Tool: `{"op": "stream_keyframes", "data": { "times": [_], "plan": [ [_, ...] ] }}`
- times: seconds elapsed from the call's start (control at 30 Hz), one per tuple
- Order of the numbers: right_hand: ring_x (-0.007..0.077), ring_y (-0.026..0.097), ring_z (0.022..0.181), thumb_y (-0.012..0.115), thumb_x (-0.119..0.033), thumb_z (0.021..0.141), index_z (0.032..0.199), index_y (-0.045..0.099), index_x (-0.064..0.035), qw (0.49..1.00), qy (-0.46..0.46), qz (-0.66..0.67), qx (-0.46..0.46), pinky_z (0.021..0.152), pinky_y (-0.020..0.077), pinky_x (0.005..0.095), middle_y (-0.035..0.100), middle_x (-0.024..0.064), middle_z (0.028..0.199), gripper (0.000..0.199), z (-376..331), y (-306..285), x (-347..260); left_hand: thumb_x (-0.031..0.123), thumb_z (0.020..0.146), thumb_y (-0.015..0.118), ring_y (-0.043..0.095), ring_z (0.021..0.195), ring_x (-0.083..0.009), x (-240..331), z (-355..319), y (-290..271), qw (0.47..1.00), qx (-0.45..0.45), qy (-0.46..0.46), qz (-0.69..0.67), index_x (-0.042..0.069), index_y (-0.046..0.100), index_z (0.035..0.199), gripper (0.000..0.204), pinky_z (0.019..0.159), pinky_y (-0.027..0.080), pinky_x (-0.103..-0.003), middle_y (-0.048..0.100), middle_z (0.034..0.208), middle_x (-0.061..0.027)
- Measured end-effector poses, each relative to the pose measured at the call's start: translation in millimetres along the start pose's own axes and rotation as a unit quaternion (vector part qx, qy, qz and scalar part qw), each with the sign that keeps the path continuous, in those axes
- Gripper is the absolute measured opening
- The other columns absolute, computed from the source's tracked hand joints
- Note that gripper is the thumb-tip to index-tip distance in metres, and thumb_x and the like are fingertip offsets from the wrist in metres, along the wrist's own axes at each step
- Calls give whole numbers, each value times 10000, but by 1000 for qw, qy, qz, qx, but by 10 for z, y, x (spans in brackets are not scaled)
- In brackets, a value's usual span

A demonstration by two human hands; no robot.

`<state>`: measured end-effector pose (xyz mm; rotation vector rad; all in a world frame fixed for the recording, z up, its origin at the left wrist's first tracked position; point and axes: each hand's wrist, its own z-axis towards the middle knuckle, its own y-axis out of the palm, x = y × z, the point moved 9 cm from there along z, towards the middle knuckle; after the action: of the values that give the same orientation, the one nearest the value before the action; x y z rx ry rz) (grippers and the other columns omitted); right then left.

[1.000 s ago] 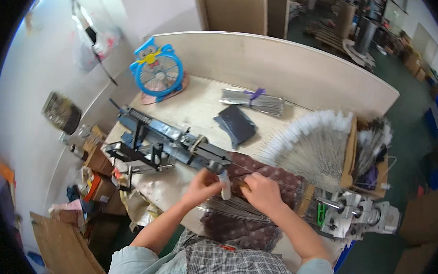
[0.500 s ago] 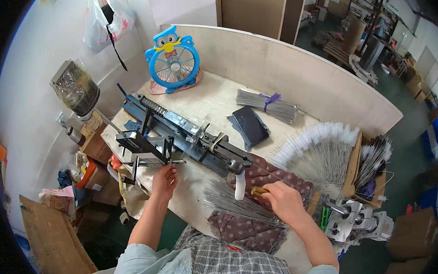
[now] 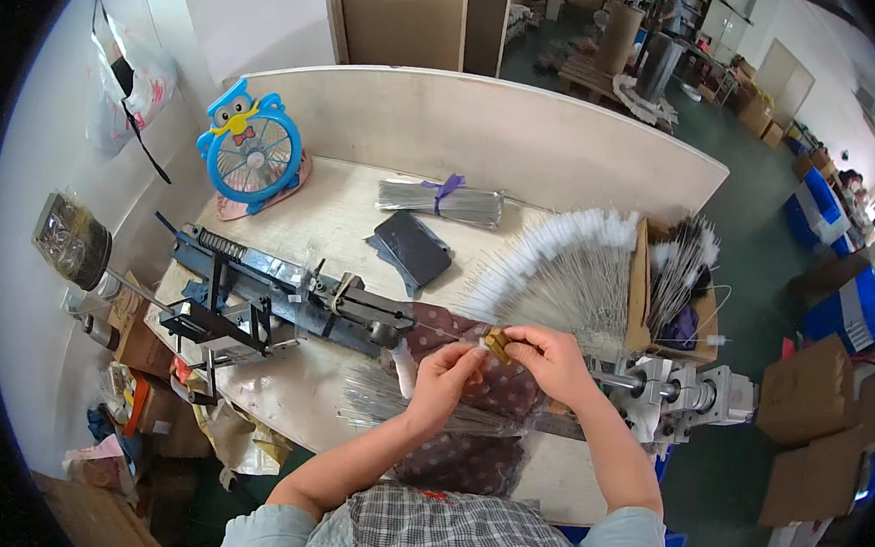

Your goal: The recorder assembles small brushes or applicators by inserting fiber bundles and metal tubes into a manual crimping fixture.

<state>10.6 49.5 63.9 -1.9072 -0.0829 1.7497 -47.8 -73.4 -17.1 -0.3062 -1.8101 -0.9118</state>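
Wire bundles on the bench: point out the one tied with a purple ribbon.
The wire bundle at the bench's far side, beside the dark pouch; the loose wires near the hands have no tie.

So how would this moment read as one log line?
left hand: pinching wire | right hand: holding small brass piece | both over patterned cloth

Both hands meet over a patterned dark-red cloth (image 3: 510,398) at the near edge of the worktable (image 3: 331,217). The right hand (image 3: 544,358) pinches a small brass-coloured piece (image 3: 498,343), and the left hand (image 3: 448,372) touches it from the left. A dark metal jig (image 3: 286,299) lies to the left, a fan of white-tipped wires (image 3: 558,271) just beyond, and an owl-shaped blue fan (image 3: 250,152) far left.
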Motion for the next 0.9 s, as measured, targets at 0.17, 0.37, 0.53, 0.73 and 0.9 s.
{"op": "stream_keyframes", "data": {
  "times": [0.17,0.37,0.53,0.73,0.9],
  "plan": [
    [280,592,772,654,-134,780,926,658,-55,990,-117,-76,17,691,478,357,636,75,821,167,-13,-6,-152,192,931,548,540,676,-72,87,-53,-43,996,79,30,4,27,609,986,184,609,429,-217,621,804,-17],
    [249,567,781,671,-162,740,826,663,-69,913,-262,-284,131,681,471,355,596,60,736,126,174,276,-596,182,912,580,516,632,-69,186,-96,-367,982,165,33,-87,36,606,930,150,574,418,-199,600,783,-18],
    [248,589,804,632,-222,785,833,686,-92,955,-196,-219,47,693,485,380,637,52,779,149,298,408,-477,196,912,581,513,587,-70,169,-110,-409,979,155,3,-130,40,604,914,157,537,417,-198,589,737,-19],
    [267,607,832,605,-276,804,844,701,-88,988,-17,-152,-32,709,493,369,672,71,836,215,402,436,-262,305,961,481,580,648,-140,201,-104,-395,993,114,7,20,31,563,927,289,609,475,-273,611,769,-69],
    [248,592,831,669,-275,753,887,692,-89,963,-107,-245,48,677,486,364,648,58,828,231,294,472,-437,500,958,340,607,920,-187,150,-8,-344,987,107,-49,-113,49,557,1040,507,820,456,-336,629,973,-103]
  ]
}}
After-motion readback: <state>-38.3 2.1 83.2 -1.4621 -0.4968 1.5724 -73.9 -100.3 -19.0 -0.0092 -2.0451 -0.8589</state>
